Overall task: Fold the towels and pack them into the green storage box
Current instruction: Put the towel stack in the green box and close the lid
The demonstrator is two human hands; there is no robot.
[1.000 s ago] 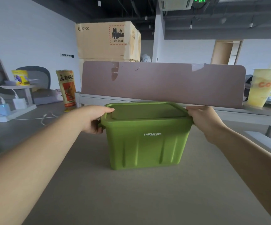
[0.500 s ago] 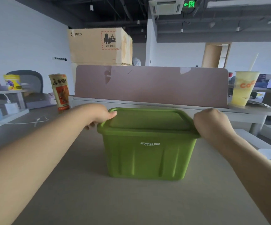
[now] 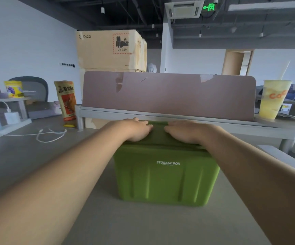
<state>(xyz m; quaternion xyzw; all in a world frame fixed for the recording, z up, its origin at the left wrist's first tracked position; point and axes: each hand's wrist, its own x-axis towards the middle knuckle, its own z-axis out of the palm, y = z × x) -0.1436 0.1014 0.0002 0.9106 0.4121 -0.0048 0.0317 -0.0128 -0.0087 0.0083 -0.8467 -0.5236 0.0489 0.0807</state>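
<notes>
The left hand point(image 3: 138, 129) and right hand point(image 3: 183, 130) lie flat, fingers straight, on the lid point(image 3: 158, 137) of the green plastic storage box point(image 3: 166, 177), far-middle on the grey tabletop point(image 3: 143, 223). Pressing off-centre may leave a corner unseated or skid the box.

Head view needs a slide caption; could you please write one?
Left hand and right hand rest flat on the lid of the green storage box.

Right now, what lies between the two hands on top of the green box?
Only a bare strip of the lid. The left hand and the right hand lie flat on it, not touching each other. The head view shows this.
</notes>
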